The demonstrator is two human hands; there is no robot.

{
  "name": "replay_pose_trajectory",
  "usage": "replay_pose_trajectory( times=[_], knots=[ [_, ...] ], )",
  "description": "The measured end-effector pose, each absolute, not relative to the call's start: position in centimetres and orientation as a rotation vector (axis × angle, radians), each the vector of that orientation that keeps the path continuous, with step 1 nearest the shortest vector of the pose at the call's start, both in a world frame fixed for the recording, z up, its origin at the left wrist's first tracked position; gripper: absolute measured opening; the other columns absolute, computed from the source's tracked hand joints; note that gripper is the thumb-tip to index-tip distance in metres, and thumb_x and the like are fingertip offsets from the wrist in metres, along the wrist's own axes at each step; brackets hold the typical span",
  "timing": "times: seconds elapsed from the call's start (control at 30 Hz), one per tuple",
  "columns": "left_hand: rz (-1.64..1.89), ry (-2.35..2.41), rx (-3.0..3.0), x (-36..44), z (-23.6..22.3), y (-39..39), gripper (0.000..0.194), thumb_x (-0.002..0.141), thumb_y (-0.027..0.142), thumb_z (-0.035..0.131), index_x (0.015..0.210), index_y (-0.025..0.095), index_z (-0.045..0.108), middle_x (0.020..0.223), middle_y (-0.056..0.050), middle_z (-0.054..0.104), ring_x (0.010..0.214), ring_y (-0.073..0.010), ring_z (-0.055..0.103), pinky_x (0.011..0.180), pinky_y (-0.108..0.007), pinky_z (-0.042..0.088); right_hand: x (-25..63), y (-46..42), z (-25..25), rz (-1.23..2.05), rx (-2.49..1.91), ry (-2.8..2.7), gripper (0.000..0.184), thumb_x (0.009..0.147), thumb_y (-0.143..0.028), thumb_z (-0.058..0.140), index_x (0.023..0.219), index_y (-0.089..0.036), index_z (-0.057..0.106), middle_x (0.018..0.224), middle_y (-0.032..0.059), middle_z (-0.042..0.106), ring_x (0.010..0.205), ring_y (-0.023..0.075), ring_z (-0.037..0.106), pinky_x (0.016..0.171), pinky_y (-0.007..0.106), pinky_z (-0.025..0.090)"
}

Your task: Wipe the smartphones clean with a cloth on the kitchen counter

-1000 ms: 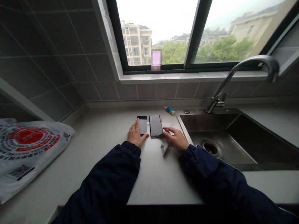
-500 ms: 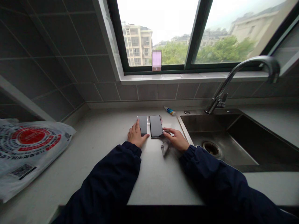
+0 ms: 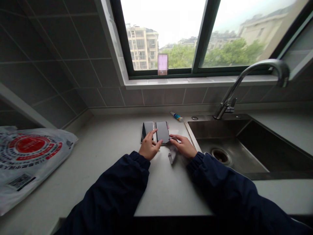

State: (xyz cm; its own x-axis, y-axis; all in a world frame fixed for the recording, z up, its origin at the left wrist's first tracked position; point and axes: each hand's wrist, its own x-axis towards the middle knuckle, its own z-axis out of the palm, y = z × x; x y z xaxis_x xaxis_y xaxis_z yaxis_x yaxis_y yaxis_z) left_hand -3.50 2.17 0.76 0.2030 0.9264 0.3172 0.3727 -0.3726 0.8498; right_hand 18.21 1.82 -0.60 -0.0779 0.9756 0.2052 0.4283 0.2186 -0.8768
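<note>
Two dark-screened smartphones lie side by side on the counter. My left hand (image 3: 149, 146) reaches over the gap between them, fingers apart and holding nothing; it covers the lower right of the left smartphone (image 3: 146, 129). Its index finger and thumb are at the left edge and lower part of the right smartphone (image 3: 162, 131); whether they touch it I cannot tell. Beside that smartphone's lower right corner, my right hand (image 3: 185, 147) is closed on a crumpled grey cloth (image 3: 172, 154), which hangs down onto the counter.
A small white-and-blue tube (image 3: 176, 116) lies behind the smartphones. To the right is a steel sink (image 3: 254, 147) with a curved tap (image 3: 241, 80). A printed white plastic bag (image 3: 36, 160) sits on the counter (image 3: 105, 140) at the left. A window is ahead.
My left hand has lifted off the left smartphone and moved right, toward the right smartphone. My right hand stays in nearly the same place with the cloth.
</note>
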Motion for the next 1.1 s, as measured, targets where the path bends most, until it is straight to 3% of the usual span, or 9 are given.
replay_pose_trajectory(
  times=[0.07,0.2,0.27,0.4,0.57,0.8,1.1],
  knots=[
    [1.081,1.235,1.917,-3.2,0.7,1.8,0.062,0.086,0.038,0.067,0.143,0.017,0.051,0.143,-0.018,0.055,0.062,-0.0117,0.067,0.064,-0.029,0.057,18.2,1.9,-0.7,0.818,-1.337,-1.653,0.037,0.087,-0.036,0.066,0.118,-0.019,0.074,0.122,0.0108,0.075,0.118,0.0304,0.067,0.107,0.047,0.047],
    [1.08,1.271,1.938,-3.0,1.0,1.3,0.064,0.084,0.037,0.07,0.143,0.019,0.052,0.139,-0.016,0.061,0.085,-0.0213,0.073,0.081,-0.033,0.058,18.3,2.0,-0.8,0.829,-1.343,-1.663,0.038,0.087,-0.037,0.066,0.119,-0.019,0.074,0.123,0.0116,0.074,0.117,0.0312,0.068,0.104,0.047,0.049],
    [1.039,1.29,1.936,-2.9,1.4,1.1,0.067,0.085,0.039,0.069,0.146,0.018,0.049,0.138,-0.017,0.061,0.083,-0.0211,0.073,0.084,-0.035,0.058,18.4,2.0,-0.9,0.834,-1.348,-1.667,0.038,0.087,-0.038,0.066,0.119,-0.019,0.074,0.123,0.0112,0.074,0.117,0.031,0.068,0.104,0.047,0.05],
    [0.879,1.35,1.935,-2.9,1.8,0.9,0.074,0.088,0.041,0.063,0.152,0.011,0.039,0.128,-0.021,0.067,0.06,-0.0169,0.068,0.081,-0.037,0.057,18.4,2.1,-1.1,0.847,-1.351,-1.671,0.04,0.088,-0.039,0.065,0.121,-0.018,0.073,0.126,0.0126,0.073,0.118,0.0313,0.068,0.102,0.047,0.052],
    [0.795,1.372,1.868,-3.0,1.8,1.0,0.079,0.089,0.041,0.063,0.156,0.012,0.032,0.123,-0.021,0.069,0.051,-0.0143,0.065,0.071,-0.033,0.057,18.3,2.1,-1.2,0.852,-1.343,-1.682,0.038,0.087,-0.038,0.067,0.12,-0.02,0.074,0.128,0.0119,0.072,0.122,0.0315,0.065,0.103,0.047,0.052],
    [0.786,1.325,1.851,-2.9,2.0,0.8,0.078,0.089,0.039,0.062,0.155,0.012,0.031,0.144,-0.023,0.056,0.047,-0.0107,0.062,0.068,-0.032,0.058,18.1,2.0,-1.0,0.858,-1.34,-1.693,0.037,0.087,-0.035,0.066,0.119,-0.019,0.074,0.129,0.0123,0.072,0.125,0.0315,0.063,0.108,0.048,0.047],
    [0.945,1.283,1.837,-2.9,1.1,1.1,0.073,0.083,0.037,0.071,0.148,0.019,0.045,0.139,-0.017,0.062,0.08,-0.0212,0.074,0.088,-0.037,0.057,17.9,1.8,-0.8,0.906,-1.322,-1.673,0.035,0.086,-0.037,0.068,0.114,-0.019,0.077,0.125,0.0126,0.074,0.12,0.0329,0.066,0.106,0.049,0.048]
  ],
)
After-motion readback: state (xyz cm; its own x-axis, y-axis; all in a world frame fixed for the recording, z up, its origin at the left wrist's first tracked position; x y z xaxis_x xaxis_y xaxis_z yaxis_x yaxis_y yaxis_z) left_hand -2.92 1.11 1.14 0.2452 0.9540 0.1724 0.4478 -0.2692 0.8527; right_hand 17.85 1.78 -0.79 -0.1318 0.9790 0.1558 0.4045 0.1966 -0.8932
